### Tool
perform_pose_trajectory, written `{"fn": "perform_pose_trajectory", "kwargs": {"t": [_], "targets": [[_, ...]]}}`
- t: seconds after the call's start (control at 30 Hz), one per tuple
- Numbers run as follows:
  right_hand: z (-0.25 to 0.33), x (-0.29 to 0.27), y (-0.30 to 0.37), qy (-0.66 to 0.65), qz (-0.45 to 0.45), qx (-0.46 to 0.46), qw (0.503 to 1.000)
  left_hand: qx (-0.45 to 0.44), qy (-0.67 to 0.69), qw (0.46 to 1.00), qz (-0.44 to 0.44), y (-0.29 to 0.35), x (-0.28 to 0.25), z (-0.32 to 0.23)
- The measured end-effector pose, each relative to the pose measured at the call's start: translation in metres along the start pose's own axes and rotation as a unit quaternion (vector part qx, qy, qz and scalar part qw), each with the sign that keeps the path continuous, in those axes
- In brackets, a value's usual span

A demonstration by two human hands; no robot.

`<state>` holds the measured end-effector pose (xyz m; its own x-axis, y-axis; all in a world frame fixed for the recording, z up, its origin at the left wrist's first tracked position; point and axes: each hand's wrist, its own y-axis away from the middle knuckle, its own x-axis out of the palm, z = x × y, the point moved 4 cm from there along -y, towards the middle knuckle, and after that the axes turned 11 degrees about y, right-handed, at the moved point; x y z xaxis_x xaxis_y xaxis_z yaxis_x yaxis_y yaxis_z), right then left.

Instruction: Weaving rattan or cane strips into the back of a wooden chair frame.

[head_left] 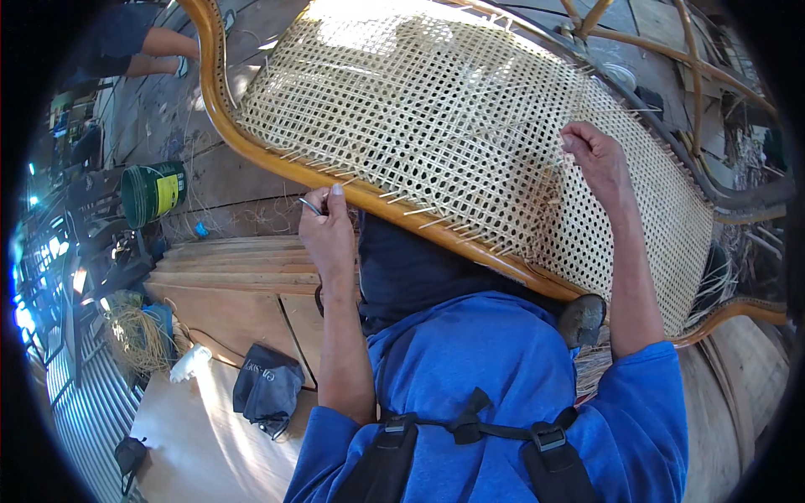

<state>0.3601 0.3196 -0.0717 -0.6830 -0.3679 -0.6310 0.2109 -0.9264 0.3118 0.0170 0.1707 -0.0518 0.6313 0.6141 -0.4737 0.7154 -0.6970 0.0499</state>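
Note:
A curved wooden frame with an open-weave cane panel lies across my lap. Short loose cane ends stick out along its near edge. My left hand is closed at that near rail, with the thumb against the wood. A thin metal tool pokes out of its fingers; the tool's other end is hidden in the hand. Over the right part of the weave, my right hand is raised with fingers pinched together. Whatever they hold, perhaps a thin strand, is too fine to make out.
A dark green bucket stands at the left. Stacked wooden boards, a coil of cane strands and a dark pouch lie at lower left. Another person's legs show at upper left. Wooden poles cross at upper right.

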Motion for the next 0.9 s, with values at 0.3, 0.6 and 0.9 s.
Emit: {"fn": "perform_pose_trajectory", "kwargs": {"t": [0.3,0.6,0.9], "targets": [[-0.044,-0.025,-0.072,0.388,-0.085,-0.192,0.898,0.029,-0.14,0.988,0.057,-0.014,-0.001,-0.004],[-0.085,-0.035,-0.105,0.245,0.186,-0.014,0.951,-0.017,-0.02,0.998,0.06,-0.016,0.0,0.021],[-0.111,-0.035,-0.112,0.035,0.23,-0.023,0.972,-0.09,-0.034,0.994,0.055,-0.017,-0.001,0.012]]}}
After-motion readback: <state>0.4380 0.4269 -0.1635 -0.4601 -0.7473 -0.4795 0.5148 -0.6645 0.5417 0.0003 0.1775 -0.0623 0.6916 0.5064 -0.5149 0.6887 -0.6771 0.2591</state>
